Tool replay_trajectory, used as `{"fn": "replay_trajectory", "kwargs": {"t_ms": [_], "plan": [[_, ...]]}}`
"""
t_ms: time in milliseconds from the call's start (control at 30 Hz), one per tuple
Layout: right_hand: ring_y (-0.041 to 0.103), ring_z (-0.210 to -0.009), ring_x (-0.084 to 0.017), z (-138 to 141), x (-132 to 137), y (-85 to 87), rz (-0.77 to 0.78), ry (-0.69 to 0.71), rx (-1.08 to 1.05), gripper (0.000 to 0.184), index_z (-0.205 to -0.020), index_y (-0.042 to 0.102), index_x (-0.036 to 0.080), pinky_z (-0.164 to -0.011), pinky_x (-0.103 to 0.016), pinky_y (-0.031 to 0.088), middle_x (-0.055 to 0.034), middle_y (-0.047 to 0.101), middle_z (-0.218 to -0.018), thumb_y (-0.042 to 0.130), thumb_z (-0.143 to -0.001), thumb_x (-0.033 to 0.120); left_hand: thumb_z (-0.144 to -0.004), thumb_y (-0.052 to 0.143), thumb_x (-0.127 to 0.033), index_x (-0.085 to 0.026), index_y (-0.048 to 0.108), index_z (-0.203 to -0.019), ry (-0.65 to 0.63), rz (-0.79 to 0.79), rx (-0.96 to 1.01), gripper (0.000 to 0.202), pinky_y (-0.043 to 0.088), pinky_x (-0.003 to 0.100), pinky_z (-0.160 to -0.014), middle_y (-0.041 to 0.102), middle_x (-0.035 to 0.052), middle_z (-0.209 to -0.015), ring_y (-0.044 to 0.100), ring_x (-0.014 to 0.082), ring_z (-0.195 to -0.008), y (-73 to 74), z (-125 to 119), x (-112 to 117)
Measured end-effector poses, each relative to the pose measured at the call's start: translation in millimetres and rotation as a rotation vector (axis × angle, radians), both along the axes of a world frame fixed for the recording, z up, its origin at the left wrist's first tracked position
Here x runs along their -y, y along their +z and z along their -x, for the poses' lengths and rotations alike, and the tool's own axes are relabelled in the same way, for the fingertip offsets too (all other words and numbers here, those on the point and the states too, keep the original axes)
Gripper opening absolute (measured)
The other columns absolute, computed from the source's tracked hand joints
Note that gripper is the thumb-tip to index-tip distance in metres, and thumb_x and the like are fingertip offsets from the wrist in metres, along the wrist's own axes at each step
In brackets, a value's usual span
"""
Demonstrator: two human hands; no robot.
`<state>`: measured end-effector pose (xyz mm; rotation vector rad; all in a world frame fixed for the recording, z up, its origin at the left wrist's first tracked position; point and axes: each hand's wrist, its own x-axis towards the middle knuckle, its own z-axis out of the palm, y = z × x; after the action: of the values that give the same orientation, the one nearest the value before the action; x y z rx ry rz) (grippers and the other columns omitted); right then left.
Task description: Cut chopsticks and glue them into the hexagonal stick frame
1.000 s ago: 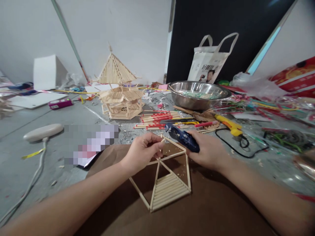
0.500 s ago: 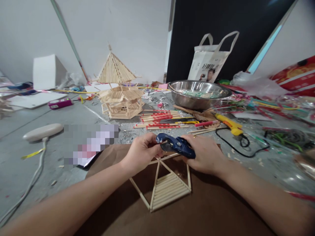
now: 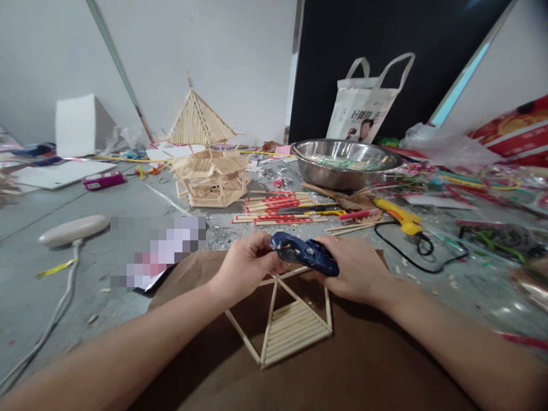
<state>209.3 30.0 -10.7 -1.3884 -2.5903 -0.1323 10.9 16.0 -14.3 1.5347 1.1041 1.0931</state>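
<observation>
A round stainless steel basin (image 3: 342, 179) held green-patterned packets (image 3: 342, 164). The right hand (image 3: 359, 265) gripped a curved dark-blue hand tool (image 3: 314, 257); the left hand's (image 3: 242, 268) fingers were pinched together (the tool hid anything between them). Below lay an angular pale wooden-stick frame (image 3: 297, 330), within the brown sheet's (image 3: 342, 377) edges.

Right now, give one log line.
left hand: pinching at pale wooden stick frame; right hand: gripping dark blue cutter; yellow glue gun: on grey floor
</observation>
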Motion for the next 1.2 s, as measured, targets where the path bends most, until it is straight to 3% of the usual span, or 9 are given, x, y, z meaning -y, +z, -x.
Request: {"fn": "replay_trajectory", "kwargs": {"t_ms": [333, 1200], "plan": [[0.054, -0.08, -0.024, -2.8, -2.9, -2.9, -0.009, 0.027, 0.018, 0.045, -0.105, 0.044, 0.015, -0.067, -0.034, 0.036, -0.0091, 0.059, -0.089, 0.048, -0.065, 0.034, -0.066, 0.053, -0.015, -0.015, 0.049, -0.063, 0.0, 0.007, -0.025, 0.005, 0.045, 0.018, -0.046, 0.056, -0.0045, -0.05, 0.053, 0.0072, -0.046, -2.2, 1.0, -0.4], [0.056, -0.067, -0.02, 0.5, 2.2, -1.9, -0.014, -0.003, -0.001, 0.03, -0.092, 0.048, 0.017, -0.056, -0.028, 0.032, -0.0049, 0.062, -0.077, 0.047, -0.066, 0.033, -0.068, 0.052, -0.017, -0.015, 0.047, -0.06, -0.02, -0.023, -0.043, 0.01, 0.046, 0.019, -0.046, 0.056, -0.0041, -0.051, 0.054, 0.0075, -0.046, -1.6, 2.1, 1.0]]}}
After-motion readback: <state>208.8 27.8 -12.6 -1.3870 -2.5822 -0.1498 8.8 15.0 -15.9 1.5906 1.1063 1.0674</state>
